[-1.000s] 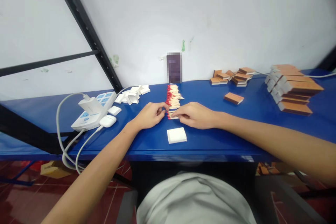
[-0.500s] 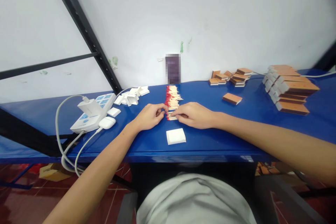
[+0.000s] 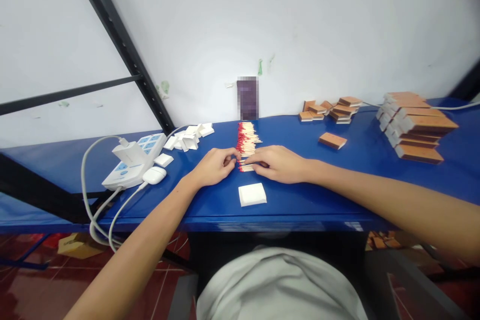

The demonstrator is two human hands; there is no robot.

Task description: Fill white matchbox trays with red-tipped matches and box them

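Note:
A long pile of red-headed matches (image 3: 247,140) lies on the blue table in front of me, heads towards the left. My left hand (image 3: 216,166) is at the head side of its near end, fingers curled, with thumb and index fingertips against the heads. From the other side, my right hand (image 3: 279,164) reaches over the bare stick ends, its index finger stretched onto the near matches and the other fingers folded. A few matches lie between the two hands, slightly apart from the pile. Closer to me sits a white matchbox tray (image 3: 252,194), which neither hand touches.
More white trays (image 3: 187,137) are heaped at the back left, beside a power strip (image 3: 137,160) with a plugged-in charger and cables. Brown matchbox sleeves (image 3: 330,110) lie at the back right, near a larger stack (image 3: 416,127). A pixelated dark object (image 3: 248,98) stands against the wall.
Both hands stay at the near end of the match pile. My right index finger has shifted very slightly over the matches; otherwise the view has only moved a little.

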